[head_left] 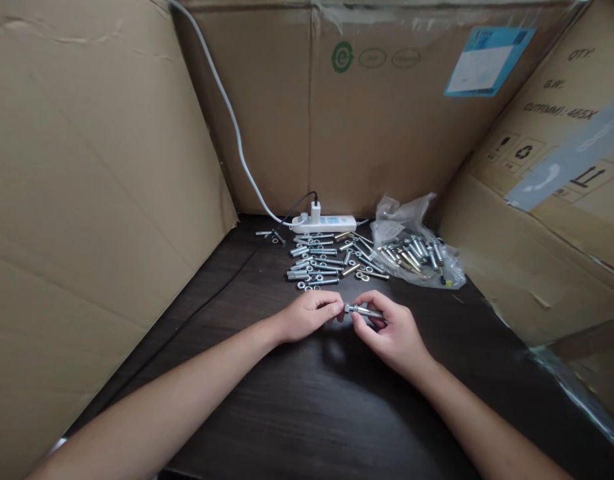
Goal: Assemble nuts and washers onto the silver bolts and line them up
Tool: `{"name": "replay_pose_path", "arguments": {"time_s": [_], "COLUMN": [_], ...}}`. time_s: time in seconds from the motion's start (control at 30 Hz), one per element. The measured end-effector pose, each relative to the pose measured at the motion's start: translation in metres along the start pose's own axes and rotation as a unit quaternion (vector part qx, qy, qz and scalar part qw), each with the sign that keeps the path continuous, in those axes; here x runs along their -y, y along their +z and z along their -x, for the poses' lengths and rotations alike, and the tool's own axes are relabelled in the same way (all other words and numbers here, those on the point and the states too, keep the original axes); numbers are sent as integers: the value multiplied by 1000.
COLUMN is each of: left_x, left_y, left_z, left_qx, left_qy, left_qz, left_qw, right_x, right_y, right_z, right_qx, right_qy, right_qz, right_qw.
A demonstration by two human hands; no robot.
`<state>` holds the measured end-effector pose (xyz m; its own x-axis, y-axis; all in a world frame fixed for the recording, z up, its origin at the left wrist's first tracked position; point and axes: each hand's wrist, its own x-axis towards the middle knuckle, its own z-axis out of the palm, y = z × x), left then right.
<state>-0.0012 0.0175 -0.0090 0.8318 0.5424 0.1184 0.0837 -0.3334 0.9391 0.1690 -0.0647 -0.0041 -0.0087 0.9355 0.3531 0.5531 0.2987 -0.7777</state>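
My right hand point(394, 330) is closed around a silver expansion bolt point(369, 312), held nearly level above the dark table. At the bolt's left end sits a hex nut point(347, 308), with washers point(355, 308) just beside it. The fingertips of my left hand point(311, 315) are pinched together at that nut end, and they hide the tip. Beyond my hands lie rows of loose metal sleeves and bolts point(327, 263), with nuts point(301, 285) and washers among them. A brass-coloured sleeve point(351, 271) lies in the pile's right part.
A clear plastic bag point(451, 267) holding several assembled bolts point(421, 252) lies at the back right. Behind the parts stands a white power strip point(331, 223) with a plug. A black cable point(207, 303) crosses the table's left side. Cardboard walls point(271, 120) enclose three sides.
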Motion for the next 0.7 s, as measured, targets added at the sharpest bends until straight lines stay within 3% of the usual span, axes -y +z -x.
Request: {"name": "replay_pose_path", "arguments": {"time_s": [0.2,0.7], "left_x": [1,2], "left_y": [4,5], "left_z": [2,0], "left_qx": [-62,-78], "left_qy": [20,14], "left_qz": [54,27], "left_qw": [996,997], "right_x": [-2,-3], "right_y": [0,0], "right_z": [0,0], "right_qx": [-1,2], "right_qy": [3,13], "right_qz": [2,0], "right_qw": [1000,1000]}}
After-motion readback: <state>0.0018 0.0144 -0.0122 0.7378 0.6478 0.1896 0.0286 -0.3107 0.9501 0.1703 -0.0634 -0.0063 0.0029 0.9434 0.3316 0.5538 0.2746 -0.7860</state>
